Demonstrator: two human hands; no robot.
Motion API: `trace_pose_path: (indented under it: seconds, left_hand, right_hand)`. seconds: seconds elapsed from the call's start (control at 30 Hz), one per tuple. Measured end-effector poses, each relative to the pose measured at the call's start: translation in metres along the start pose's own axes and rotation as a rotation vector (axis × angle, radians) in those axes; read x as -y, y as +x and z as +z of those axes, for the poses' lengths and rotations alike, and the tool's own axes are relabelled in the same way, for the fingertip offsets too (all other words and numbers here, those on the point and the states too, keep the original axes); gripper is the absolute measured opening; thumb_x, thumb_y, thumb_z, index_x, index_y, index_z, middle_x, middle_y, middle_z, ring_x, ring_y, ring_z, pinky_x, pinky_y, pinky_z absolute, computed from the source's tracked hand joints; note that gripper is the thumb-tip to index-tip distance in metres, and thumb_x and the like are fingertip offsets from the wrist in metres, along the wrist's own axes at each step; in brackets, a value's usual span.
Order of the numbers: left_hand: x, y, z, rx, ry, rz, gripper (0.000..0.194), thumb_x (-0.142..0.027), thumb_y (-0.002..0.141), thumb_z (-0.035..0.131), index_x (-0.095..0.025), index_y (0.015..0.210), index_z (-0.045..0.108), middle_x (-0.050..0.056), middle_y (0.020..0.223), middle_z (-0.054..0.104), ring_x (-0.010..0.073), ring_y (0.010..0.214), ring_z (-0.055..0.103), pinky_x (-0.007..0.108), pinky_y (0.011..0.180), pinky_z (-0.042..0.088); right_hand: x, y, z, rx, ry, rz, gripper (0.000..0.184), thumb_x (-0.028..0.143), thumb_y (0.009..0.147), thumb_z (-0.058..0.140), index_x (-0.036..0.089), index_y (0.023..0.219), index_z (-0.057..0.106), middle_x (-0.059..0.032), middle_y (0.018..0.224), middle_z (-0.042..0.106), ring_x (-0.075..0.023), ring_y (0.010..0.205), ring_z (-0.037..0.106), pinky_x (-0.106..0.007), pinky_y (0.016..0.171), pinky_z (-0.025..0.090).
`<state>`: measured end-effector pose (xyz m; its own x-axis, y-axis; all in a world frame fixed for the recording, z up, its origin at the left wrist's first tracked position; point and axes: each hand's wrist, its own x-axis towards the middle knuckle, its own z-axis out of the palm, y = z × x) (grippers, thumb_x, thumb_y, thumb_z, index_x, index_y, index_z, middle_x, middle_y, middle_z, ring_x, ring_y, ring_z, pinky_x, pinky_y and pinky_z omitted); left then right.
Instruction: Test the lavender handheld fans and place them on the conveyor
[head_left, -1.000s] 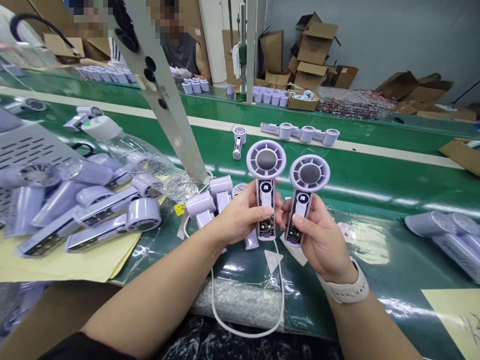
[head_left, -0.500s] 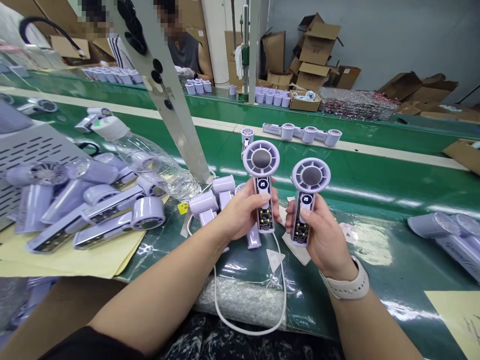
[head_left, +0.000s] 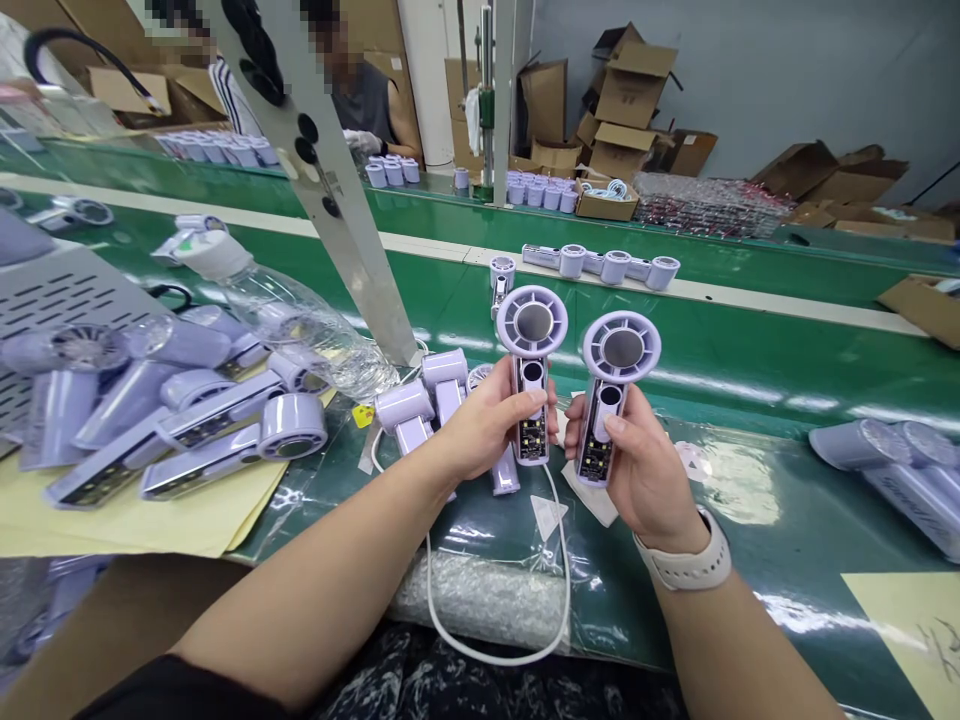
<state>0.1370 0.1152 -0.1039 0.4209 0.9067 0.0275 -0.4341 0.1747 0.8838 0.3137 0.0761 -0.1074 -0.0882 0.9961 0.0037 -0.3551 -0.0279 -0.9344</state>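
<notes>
A workshop is spreading out around me, with a long green belt (head_left: 787,340) running across it and cardboard boxes (head_left: 634,100) piling up against the far wall. At the far left, a slotted metal panel (head_left: 52,285) is rising behind a loose heap of purple fans (head_left: 292,425), which are resting on yellow paper (head_left: 195,530), perhaps to spare their shiny shells. A clear bottle (head_left: 300,310) is slanting beside a metal post (head_left: 330,210), and beyond that a co-worker (head_left: 379,105) is sitting across the belt.

Nearer the middle, a few more fans (head_left: 405,405) are lying on the green table (head_left: 787,520), partly hiding behind the left hand (head_left: 484,425). That hand is clamping one fan (head_left: 533,322) by its handle, thumb pressing on the front and fingers wrapping behind. Just to its right, the right hand (head_left: 649,460) is closing the same way around a second fan (head_left: 622,347). Both fans are standing almost upright above the table, apart from each other, probably so their fronts are facing the wearer together; their small round windows are looking dark. A white cable (head_left: 495,660) is looping below.

Farther right, a pale wristband (head_left: 686,570) is circling the right wrist, and other fans (head_left: 911,500) are lying close together, seemingly to keep them off the middle
</notes>
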Motion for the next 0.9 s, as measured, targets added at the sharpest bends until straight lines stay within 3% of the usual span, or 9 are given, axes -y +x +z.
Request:
trace_pose_path:
  seconds: [0.17,0.4,0.5,0.57,0.63,0.73,0.9]
  left_hand:
    - [-0.003,-0.001,0.003,-0.049,-0.009,0.027,0.040,-0.037,0.074,0.083,-0.022,0.098,0.054,-0.002,0.085,0.061,0.0157,0.064,0.061,0.033,0.059,0.049]
    - [0.000,0.000,-0.002,-0.026,0.089,0.051,0.041,-0.043,0.079,0.083,-0.021,0.100,0.056,0.003,0.090,0.070,0.0198,0.068,0.069,0.037,0.066,0.054]
    - [0.003,0.000,-0.003,-0.121,0.161,0.055,0.060,-0.052,0.074,0.089,-0.021,0.109,0.052,0.008,0.102,0.075,0.0233,0.074,0.075,0.036,0.064,0.056]
    - [0.003,-0.002,-0.002,-0.161,0.160,0.058,0.066,-0.069,0.075,0.082,-0.023,0.109,0.048,0.007,0.096,0.077,0.0234,0.068,0.075,0.033,0.056,0.054]
    - [0.002,-0.004,-0.001,-0.161,0.113,0.046,0.062,-0.080,0.083,0.066,-0.025,0.104,0.046,0.003,0.085,0.076,0.0221,0.057,0.071,0.033,0.049,0.052]
    - [0.000,-0.006,0.001,-0.140,0.048,0.064,0.050,-0.072,0.090,0.061,-0.026,0.101,0.044,-0.002,0.076,0.074,0.0207,0.052,0.069,0.032,0.047,0.052]
    - [-0.002,-0.011,0.003,-0.011,-0.036,0.110,0.048,-0.065,0.092,0.065,-0.027,0.111,0.042,-0.002,0.082,0.077,0.0206,0.055,0.073,0.031,0.053,0.055]
  right_hand:
    - [-0.001,0.000,0.000,0.014,-0.046,0.003,0.028,0.042,0.088,0.072,0.030,0.108,0.056,-0.0016,0.094,0.066,-0.0204,0.069,0.062,-0.038,0.061,0.054]
    - [-0.003,0.001,-0.001,-0.027,-0.041,-0.018,0.030,0.041,0.086,0.076,0.029,0.106,0.057,-0.0013,0.091,0.067,-0.0198,0.066,0.062,-0.036,0.057,0.053]
    - [-0.003,0.003,-0.004,-0.056,0.035,0.025,0.030,0.049,0.090,0.074,0.028,0.102,0.057,-0.0012,0.086,0.070,-0.0185,0.060,0.062,-0.033,0.050,0.050]
    - [-0.002,0.004,-0.005,-0.021,0.082,0.069,0.037,0.063,0.095,0.064,0.026,0.098,0.061,-0.0032,0.084,0.071,-0.0185,0.058,0.063,-0.034,0.051,0.052]
    - [-0.001,0.003,-0.005,0.000,0.117,0.100,0.046,0.069,0.098,0.057,0.024,0.096,0.066,-0.0071,0.090,0.074,-0.0219,0.069,0.070,-0.040,0.063,0.060]
    - [0.000,0.001,-0.001,-0.029,0.150,0.082,0.041,0.065,0.099,0.060,0.026,0.105,0.071,-0.0088,0.105,0.079,-0.0295,0.097,0.076,-0.049,0.084,0.064]
    - [0.006,-0.005,0.010,-0.030,0.181,0.019,0.035,0.061,0.095,0.070,0.032,0.114,0.075,-0.0045,0.110,0.081,-0.0321,0.108,0.077,-0.051,0.082,0.067]
